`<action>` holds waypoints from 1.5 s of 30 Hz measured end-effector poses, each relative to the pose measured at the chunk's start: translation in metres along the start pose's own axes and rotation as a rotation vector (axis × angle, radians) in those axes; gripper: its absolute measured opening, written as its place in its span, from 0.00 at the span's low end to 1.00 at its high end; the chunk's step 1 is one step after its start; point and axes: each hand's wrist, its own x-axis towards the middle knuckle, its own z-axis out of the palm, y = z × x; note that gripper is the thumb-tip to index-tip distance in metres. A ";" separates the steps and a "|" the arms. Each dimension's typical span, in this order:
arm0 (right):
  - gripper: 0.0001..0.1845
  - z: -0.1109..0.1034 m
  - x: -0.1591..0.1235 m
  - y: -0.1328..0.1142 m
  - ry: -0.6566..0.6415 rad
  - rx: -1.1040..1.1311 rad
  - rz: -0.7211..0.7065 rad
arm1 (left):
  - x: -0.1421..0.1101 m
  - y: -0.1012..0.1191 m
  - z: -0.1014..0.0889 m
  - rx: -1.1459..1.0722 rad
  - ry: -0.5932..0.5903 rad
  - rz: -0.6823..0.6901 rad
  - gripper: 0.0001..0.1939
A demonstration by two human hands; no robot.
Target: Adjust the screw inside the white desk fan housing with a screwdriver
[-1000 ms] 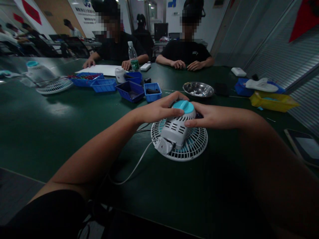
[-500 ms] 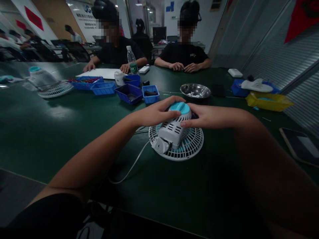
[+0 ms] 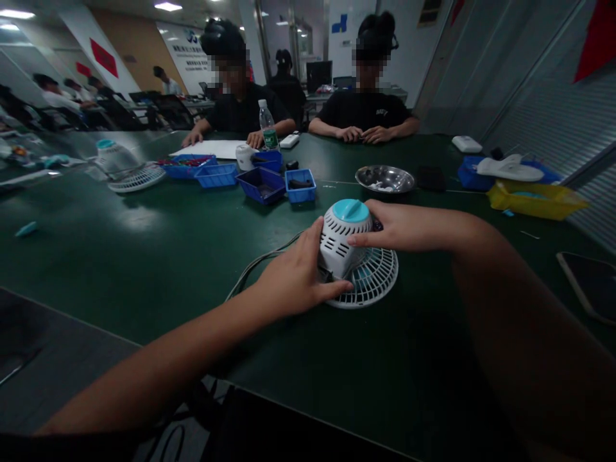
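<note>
A white fan (image 3: pixel 337 237) with a turquoise knob (image 3: pixel 353 210) on its rear housing lies grille-down on the green table. My left hand (image 3: pixel 298 273) is at the housing's lower left, fingers along its side and thumb stretched over the grille (image 3: pixel 378 282); it covers the hinged bracket. From the right, my right hand (image 3: pixel 389 226) clasps the housing below the knob, thumb in front and the other fingers mostly hidden behind. A pale cord (image 3: pixel 255 262) runs off to the left of the fan.
Several blue bins (image 3: pixel 261 185) and a metal bowl (image 3: pixel 385 178) stand beyond the fan. A yellow bin (image 3: pixel 536 200) and a phone (image 3: pixel 590 282) lie right. Another fan (image 3: pixel 137 178) sits left. Across the table are two people, one beside a bottle (image 3: pixel 268 128).
My left hand has slid from the turquoise knob down to the housing's lower left side. The right hand keeps its hold. The view has shifted slightly left and up.
</note>
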 end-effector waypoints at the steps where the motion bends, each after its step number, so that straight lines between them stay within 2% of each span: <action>1: 0.50 0.001 -0.001 -0.002 0.010 -0.011 0.011 | 0.001 0.002 0.001 0.063 -0.003 -0.038 0.62; 3: 0.52 0.003 -0.004 -0.006 0.030 -0.026 0.035 | 0.005 0.005 0.002 0.169 0.013 -0.094 0.60; 7: 0.57 0.006 -0.005 -0.011 0.056 -0.034 0.074 | 0.014 0.004 -0.001 0.267 0.076 -0.088 0.49; 11: 0.51 0.006 -0.003 -0.012 0.050 -0.020 0.061 | 0.012 0.005 0.000 0.329 0.068 -0.180 0.44; 14: 0.48 0.007 -0.003 -0.013 0.047 -0.019 0.055 | 0.008 0.006 0.003 0.338 0.064 -0.230 0.44; 18: 0.49 0.008 -0.005 -0.016 0.034 -0.017 0.072 | 0.005 0.001 0.008 0.312 0.084 -0.200 0.48; 21: 0.51 0.008 -0.006 -0.018 0.024 -0.015 0.077 | 0.006 -0.002 0.011 0.262 0.097 -0.202 0.47; 24: 0.48 0.005 -0.008 -0.016 0.018 -0.015 0.060 | 0.007 -0.005 0.010 0.208 0.105 -0.213 0.45; 27: 0.42 0.000 -0.010 -0.014 0.007 -0.007 0.036 | 0.006 -0.015 0.003 0.175 0.119 -0.241 0.46; 31: 0.39 -0.007 -0.011 -0.011 -0.056 0.008 -0.009 | -0.006 -0.042 -0.012 0.165 0.177 -0.295 0.46; 37: 0.38 -0.002 -0.004 -0.014 -0.121 -0.012 -0.039 | -0.036 -0.085 -0.041 0.206 0.346 -0.447 0.47; 41: 0.38 0.004 0.000 -0.020 -0.154 -0.025 -0.057 | -0.044 -0.093 -0.056 0.250 0.294 -0.468 0.47; 45: 0.39 0.005 0.001 -0.024 -0.170 -0.029 -0.064 | -0.049 -0.086 -0.059 0.256 0.233 -0.454 0.47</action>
